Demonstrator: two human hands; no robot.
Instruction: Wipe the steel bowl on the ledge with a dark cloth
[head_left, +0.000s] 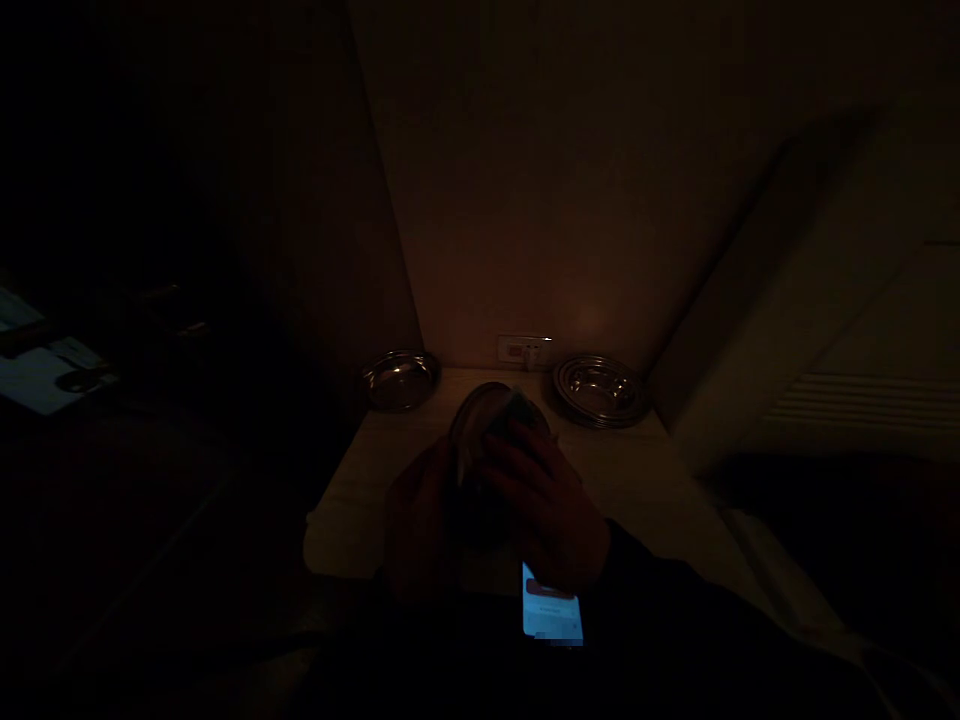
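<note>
Evidently the work is midway: one plate (466, 430) is in hand over the front part of the table (626, 480), tilted up between the person's two hands, and it seems not yet finished with. The left hand (416, 515) appears to grasp its near left edge, though the fingers are mostly lost in the dark. The right hand (544, 495) lies across the plate's face, fingers extended and close together, over what looks like a cloth (514, 408); whether the fingers close on that cloth or only press it flat, one cannot tell. The pose suggests wiping, but how much of the surface is covered so far is too dim to judge.

Farther back, the other dishes stand in two places. A shiny dish (401, 382) rests at the table's back left corner, and a stack (600, 390) of similar ones sits at the back right, just beside the wall. Probably one group is done and the other is waiting, yet nothing visible settles which is which, so the amount left stays uncertain. Between them a socket (525, 349) is set in the wall. A lit phone (551, 612) shows below the right wrist, apart from the plate.
</note>
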